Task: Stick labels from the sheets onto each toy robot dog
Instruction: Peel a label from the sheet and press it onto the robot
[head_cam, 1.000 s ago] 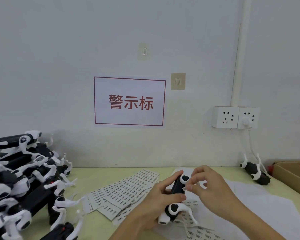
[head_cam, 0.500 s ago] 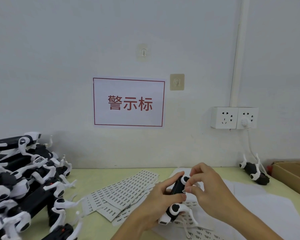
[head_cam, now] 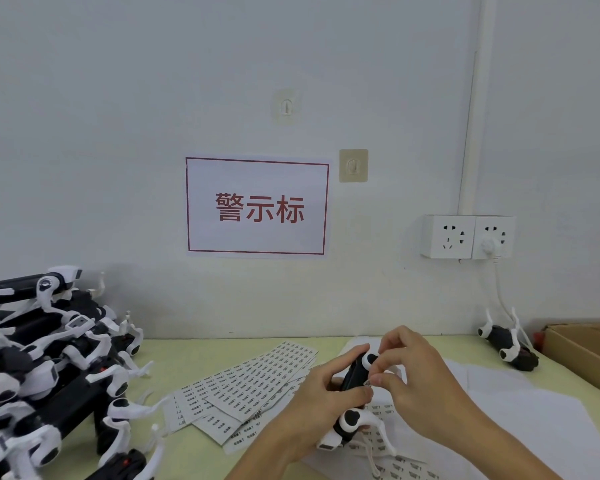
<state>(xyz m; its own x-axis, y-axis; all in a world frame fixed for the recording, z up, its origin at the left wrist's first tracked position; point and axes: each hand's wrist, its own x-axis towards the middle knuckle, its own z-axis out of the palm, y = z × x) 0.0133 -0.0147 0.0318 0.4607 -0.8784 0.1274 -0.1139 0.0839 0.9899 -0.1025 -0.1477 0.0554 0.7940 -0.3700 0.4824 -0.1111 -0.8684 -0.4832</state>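
My left hand (head_cam: 323, 393) grips a black-and-white toy robot dog (head_cam: 352, 419) by its body, above the table's middle. My right hand (head_cam: 409, 379) is curled over the dog's upper side, thumb and forefinger pinched at its black body; a small label seems to sit between them, too small to be sure. Several label sheets (head_cam: 257, 382) lie fanned on the table left of my hands. More sheets (head_cam: 392, 469) lie under the dog.
A heap of black-and-white toy robot dogs (head_cam: 49, 382) fills the table's left side. One single dog (head_cam: 506, 344) lies at the back right beside a cardboard box (head_cam: 589, 351). White backing paper (head_cam: 520, 407) covers the right of the table. A plug's cord hangs from the wall socket (head_cam: 468, 237).
My hands and the dog stay in nearly the same place. My right thumb and forefinger have shifted slightly down along the dog's body.
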